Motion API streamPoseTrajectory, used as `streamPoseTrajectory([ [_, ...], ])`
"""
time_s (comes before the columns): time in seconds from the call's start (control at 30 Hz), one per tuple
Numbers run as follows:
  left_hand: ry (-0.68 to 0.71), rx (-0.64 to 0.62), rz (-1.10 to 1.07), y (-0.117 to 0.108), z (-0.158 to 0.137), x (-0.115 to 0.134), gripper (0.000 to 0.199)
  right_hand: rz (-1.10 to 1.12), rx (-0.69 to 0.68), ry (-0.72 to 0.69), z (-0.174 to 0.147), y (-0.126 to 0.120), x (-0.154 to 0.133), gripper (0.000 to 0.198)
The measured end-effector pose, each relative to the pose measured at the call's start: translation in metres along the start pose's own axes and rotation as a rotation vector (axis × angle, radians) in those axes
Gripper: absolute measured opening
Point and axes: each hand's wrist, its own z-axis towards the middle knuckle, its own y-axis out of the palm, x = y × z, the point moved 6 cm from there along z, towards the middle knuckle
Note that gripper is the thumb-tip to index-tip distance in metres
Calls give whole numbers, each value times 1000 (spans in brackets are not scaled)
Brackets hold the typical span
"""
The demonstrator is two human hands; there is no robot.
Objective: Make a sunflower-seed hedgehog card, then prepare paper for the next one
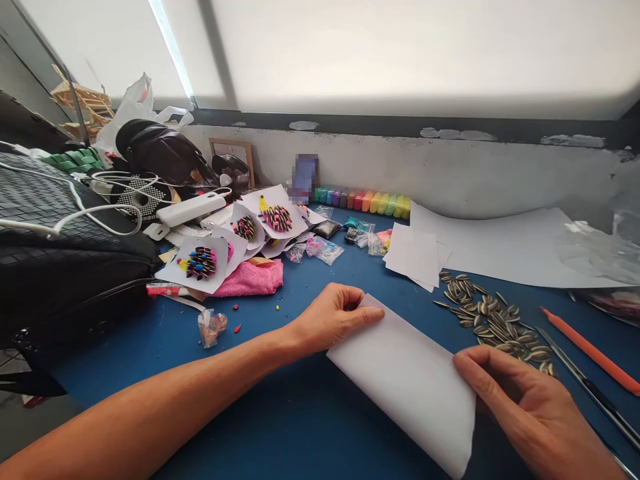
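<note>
On the blue tabletop (310, 427), the folded white paper sheet (410, 380) is lying pinched at both ends, left hand (333, 317) grip grasping its far corner, right hand (520, 400) grip grasping its near edge, likely creasing crookedly or scattering the nearby striped sunflower seeds (493, 320).
</note>
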Motion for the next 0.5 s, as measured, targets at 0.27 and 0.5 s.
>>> streamPoseTrajectory([
  [0.27, -9, -10, -7, 0, 2, -3, 42, -129, 187, -151, -6, -9, 19, 43],
  [0.5, -22, 14, 39, -1, 1, -2, 47, -112, 19, -115, -3, -1, 2, 46],
])
